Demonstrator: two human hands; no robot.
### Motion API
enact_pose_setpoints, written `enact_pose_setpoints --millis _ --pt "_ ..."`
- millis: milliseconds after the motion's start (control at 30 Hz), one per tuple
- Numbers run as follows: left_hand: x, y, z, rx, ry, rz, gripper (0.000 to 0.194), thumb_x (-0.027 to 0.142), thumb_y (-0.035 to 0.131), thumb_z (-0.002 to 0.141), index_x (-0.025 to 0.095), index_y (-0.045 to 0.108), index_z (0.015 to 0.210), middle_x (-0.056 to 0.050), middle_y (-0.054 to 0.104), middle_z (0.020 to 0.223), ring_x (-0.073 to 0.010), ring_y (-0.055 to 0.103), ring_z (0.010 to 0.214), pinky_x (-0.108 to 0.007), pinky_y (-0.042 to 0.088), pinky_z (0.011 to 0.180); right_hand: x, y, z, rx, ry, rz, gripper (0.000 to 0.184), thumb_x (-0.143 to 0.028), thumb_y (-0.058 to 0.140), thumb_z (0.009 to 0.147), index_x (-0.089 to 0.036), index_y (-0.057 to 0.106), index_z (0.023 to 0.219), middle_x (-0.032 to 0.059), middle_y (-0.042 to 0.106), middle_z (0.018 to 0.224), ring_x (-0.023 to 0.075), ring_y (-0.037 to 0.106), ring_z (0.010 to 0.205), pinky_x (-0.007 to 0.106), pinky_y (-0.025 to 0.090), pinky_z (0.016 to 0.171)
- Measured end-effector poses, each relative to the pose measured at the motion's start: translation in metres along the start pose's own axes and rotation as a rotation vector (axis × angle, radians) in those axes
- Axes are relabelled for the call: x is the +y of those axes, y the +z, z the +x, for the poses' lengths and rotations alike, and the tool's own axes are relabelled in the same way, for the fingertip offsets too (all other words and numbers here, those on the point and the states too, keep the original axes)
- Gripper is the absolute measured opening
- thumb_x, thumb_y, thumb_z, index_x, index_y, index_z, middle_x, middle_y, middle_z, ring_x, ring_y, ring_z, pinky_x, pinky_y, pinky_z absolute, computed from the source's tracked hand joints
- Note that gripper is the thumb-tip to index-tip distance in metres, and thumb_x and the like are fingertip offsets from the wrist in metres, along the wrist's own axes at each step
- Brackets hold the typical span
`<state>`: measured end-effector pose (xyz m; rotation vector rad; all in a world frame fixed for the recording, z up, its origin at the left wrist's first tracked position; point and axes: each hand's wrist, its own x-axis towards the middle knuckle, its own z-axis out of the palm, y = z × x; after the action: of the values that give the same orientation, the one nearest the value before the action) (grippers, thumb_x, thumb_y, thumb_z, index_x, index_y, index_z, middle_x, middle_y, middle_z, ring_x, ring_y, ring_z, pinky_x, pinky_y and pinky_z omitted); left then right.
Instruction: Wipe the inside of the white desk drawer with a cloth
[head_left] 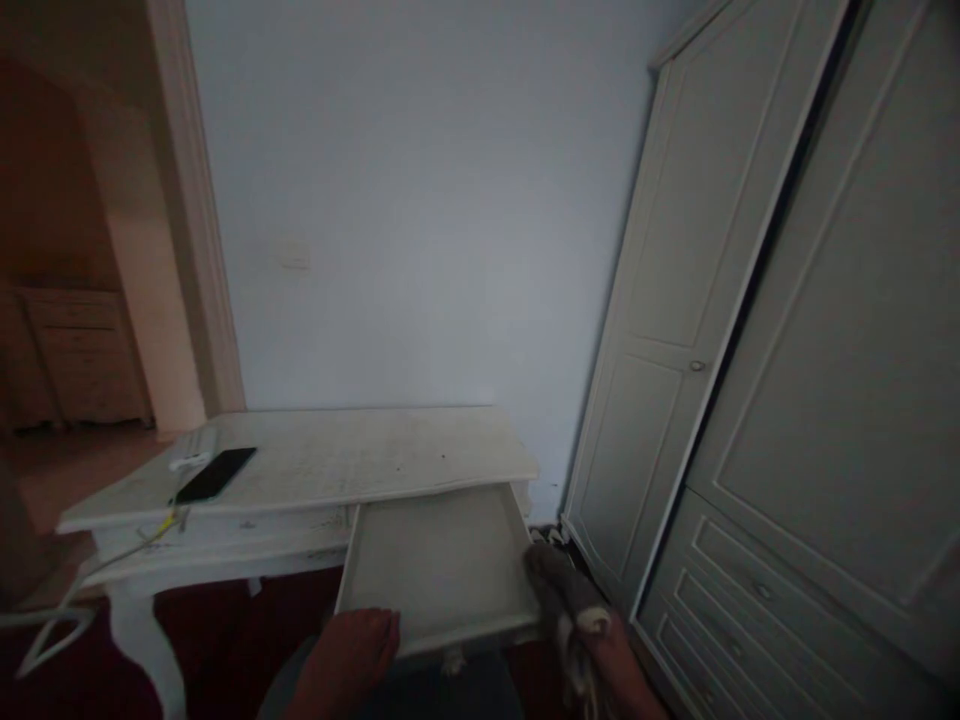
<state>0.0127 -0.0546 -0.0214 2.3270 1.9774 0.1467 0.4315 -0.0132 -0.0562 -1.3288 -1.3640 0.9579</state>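
A white drawer [442,560] stands pulled out of a white table [360,450], and its inside shows bare. My left hand [356,645] is closed at the drawer's front left corner, fingers curled over the edge. A greyish cloth [555,580] covers most of my right hand [607,650], which grips it against the right side of the drawer. Part of the cloth hangs down below the wrist. The fingers of the right hand are mostly hidden by the cloth.
A dark phone [217,475] lies on the table's left end, with a white device [193,447] behind it and a cable [142,545] trailing off the edge. Close on the right rises a pale wardrobe [675,300]. An open doorway is at the left.
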Motion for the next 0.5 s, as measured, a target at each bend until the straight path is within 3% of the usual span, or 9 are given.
enact_pose_setpoints --millis 67,167,233,300,400,500 --pt "0.001 -0.001 0.0 0.01 -0.008 -0.004 0.053 0.033 0.026 0.106 0.022 0.078 0.1 -0.011 0.081 0.1 -0.0249 0.077 0.097 -0.036 0.054 0.09 -0.016 0.039 -0.004 -0.015 -0.219 -0.173 0.049 -0.048 0.064 0.074 -0.027 0.076 0.117 0.0148 0.073 0.126 0.0421 0.064 0.123 0.056 0.047 0.109" --pt "-0.001 -0.003 -0.001 0.007 -0.017 -0.005 0.053 0.033 0.026 0.107 0.022 0.077 0.1 -0.011 0.081 0.101 -0.0249 0.077 0.099 -0.036 0.053 0.091 -0.034 0.119 -0.018 -0.21 -0.439 -0.445 0.054 -0.04 0.073 0.067 -0.031 0.074 0.121 0.0129 0.072 0.128 0.0413 0.063 0.121 0.055 0.046 0.107" --pt "-0.004 -0.006 -0.002 -0.002 -0.032 -0.031 0.046 0.032 0.032 0.106 0.023 0.077 0.104 -0.01 0.081 0.105 -0.024 0.076 0.102 -0.033 0.053 0.092 -0.042 0.173 -0.029 -0.314 -0.515 -0.525 0.06 -0.041 0.079 0.065 -0.034 0.072 0.124 0.0101 0.073 0.124 0.0383 0.065 0.114 0.05 0.048 0.102" --pt "-0.007 -0.01 -0.002 -0.023 -0.046 -0.083 0.035 0.029 0.042 0.102 0.026 0.076 0.11 -0.008 0.081 0.11 -0.0225 0.076 0.105 -0.03 0.052 0.091 -0.046 0.214 -0.037 -0.316 -0.531 -0.558 0.063 -0.043 0.082 0.065 -0.035 0.069 0.127 0.0103 0.072 0.126 0.0384 0.063 0.114 0.049 0.046 0.102" --pt "-0.01 -0.014 -0.001 -0.044 -0.02 -0.15 0.03 0.027 0.05 0.098 0.03 0.075 0.114 -0.005 0.082 0.113 -0.0214 0.076 0.105 -0.027 0.052 0.088 -0.044 0.236 -0.04 -0.314 -0.521 -0.609 0.07 -0.045 0.084 0.064 -0.035 0.066 0.13 0.0102 0.07 0.129 0.0392 0.062 0.115 0.049 0.043 0.105" --pt "-0.008 -0.011 0.0 -0.036 -0.002 -0.107 0.036 0.031 0.041 0.104 0.028 0.075 0.112 -0.006 0.082 0.109 -0.0225 0.077 0.104 -0.029 0.053 0.089 -0.037 0.211 -0.033 -0.37 -0.523 -0.66 0.076 -0.044 0.084 0.063 -0.036 0.064 0.136 0.0089 0.069 0.131 0.0375 0.061 0.117 0.045 0.043 0.105"
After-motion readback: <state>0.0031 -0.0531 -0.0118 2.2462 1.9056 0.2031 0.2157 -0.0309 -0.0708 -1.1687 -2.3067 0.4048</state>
